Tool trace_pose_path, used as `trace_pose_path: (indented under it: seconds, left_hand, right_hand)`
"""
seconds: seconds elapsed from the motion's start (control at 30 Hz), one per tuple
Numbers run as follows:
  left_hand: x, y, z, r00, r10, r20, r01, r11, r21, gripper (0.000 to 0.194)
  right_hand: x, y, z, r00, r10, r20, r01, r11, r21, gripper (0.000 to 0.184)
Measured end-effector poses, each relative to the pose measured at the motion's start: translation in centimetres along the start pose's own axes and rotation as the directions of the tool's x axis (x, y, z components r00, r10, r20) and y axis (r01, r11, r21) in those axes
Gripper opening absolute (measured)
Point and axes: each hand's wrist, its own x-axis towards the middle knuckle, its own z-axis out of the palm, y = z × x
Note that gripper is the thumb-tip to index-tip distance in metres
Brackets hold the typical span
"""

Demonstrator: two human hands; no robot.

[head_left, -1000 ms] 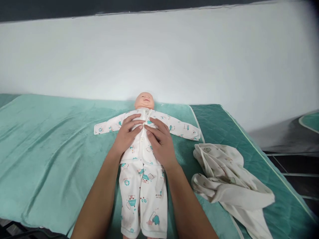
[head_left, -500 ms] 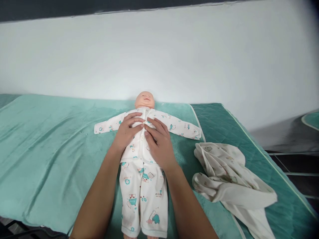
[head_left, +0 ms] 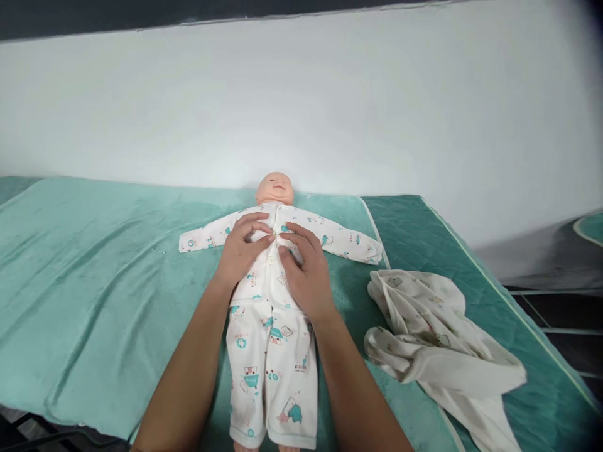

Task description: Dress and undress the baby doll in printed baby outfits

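Observation:
A baby doll (head_left: 275, 188) lies on its back in a white printed button-front shirt (head_left: 252, 285) and matching trousers (head_left: 289, 376). Its sleeves spread out to both sides. Over the chest, my left hand (head_left: 244, 248) pinches the shirt's front edge between thumb and fingers, close to a button. My right hand (head_left: 308, 270) rests on the other side of the chest, its thumb and fingers apart near the same front seam. Below the fingers a round button (head_left: 271, 260) shows on the closed front.
A crumpled white printed garment (head_left: 438, 333) lies to the right. Under everything is a light green sheet (head_left: 94, 282), with a darker green quilted pad (head_left: 414, 232) at the right. A white wall (head_left: 301, 94) stands behind the doll's head.
My right hand's fingers have drawn slightly right, away from the button, and spread a little. My left hand has stayed at the shirt front.

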Motion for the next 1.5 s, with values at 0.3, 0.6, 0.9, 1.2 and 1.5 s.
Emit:
trace_pose_path:
  seconds: [0.3, 0.6, 0.9, 1.2, 1.5]
  left_hand:
    - [-0.1, -0.3, -0.2, 0.999, -0.006, 0.037, 0.005, 0.999, 0.04, 0.014]
    - [0.2, -0.5, -0.3, 0.999, 0.004, 0.052, -0.004, 1.0, 0.005, 0.007]
    - [-0.2, 0.0, -0.4, 0.997, 0.011, 0.079, -0.014, 0.999, 0.03, 0.01]
    - [-0.8, 0.6, -1.5, 0.983, -0.011, 0.183, 0.009, 1.0, 0.016, 0.012]
    - [-1.3, 1.6, -3.7, 0.91, -0.032, 0.413, 0.004, 0.998, 0.068, 0.014]
  right_hand:
    - [-0.1, -0.1, 0.1, 0.999, -0.044, 0.009, 0.044, 0.997, -0.07, 0.023]
    - [0.0, -0.4, 0.1, 0.991, -0.13, 0.034, 0.134, 0.97, -0.201, 0.025]
    - [0.0, -0.1, 0.1, 0.999, -0.035, -0.003, 0.034, 0.995, -0.089, 0.02]
    - [0.2, -0.4, -0.7, 0.994, 0.107, 0.012, -0.107, 0.984, 0.14, 0.016]
    - [0.3, 0.0, -1.2, 0.992, -0.063, 0.106, 0.054, 0.995, 0.084, 0.017]
